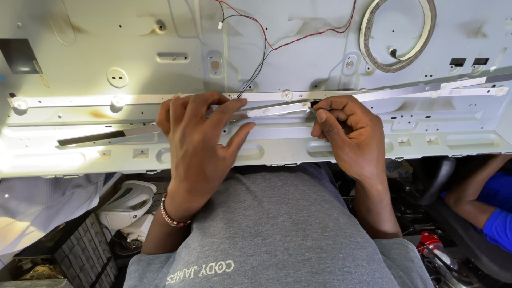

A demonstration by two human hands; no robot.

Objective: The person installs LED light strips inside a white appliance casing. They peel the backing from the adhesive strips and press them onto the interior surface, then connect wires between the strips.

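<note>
The left hand (200, 133) lies flat, palm down, on a narrow white light strip (277, 109). This strip runs across a large white metal back panel (298, 42). The fingers (226, 109) are spread and press the strip against the panel; the grip is wide and encloses nothing. A beaded bracelet (172, 213) sits on the left wrist.

The right hand (352, 130) is positioned just right of the left hand, over the same strip. Its thumb and forefinger (322, 113) are pinched narrowly on the strip's raised end, near a dark gap in the row. From this point the strip slopes down toward the left hand.

A second strip section (458, 88) continues to the right along the panel. A further strip (80, 100), fitted with round lenses, extends to the left. A dark bare strip (106, 136) lies slanted below it, near the left hand.

Red and black wires (266, 45) descend from the top of the panel to the strip between the two hands. A roll of tape (397, 34) rests on the panel at upper right, well apart from both hands.

The person wears a grey shirt (277, 229). Another person's arm in a blue sleeve (493, 213) is visible at lower right, below the panel's edge.
</note>
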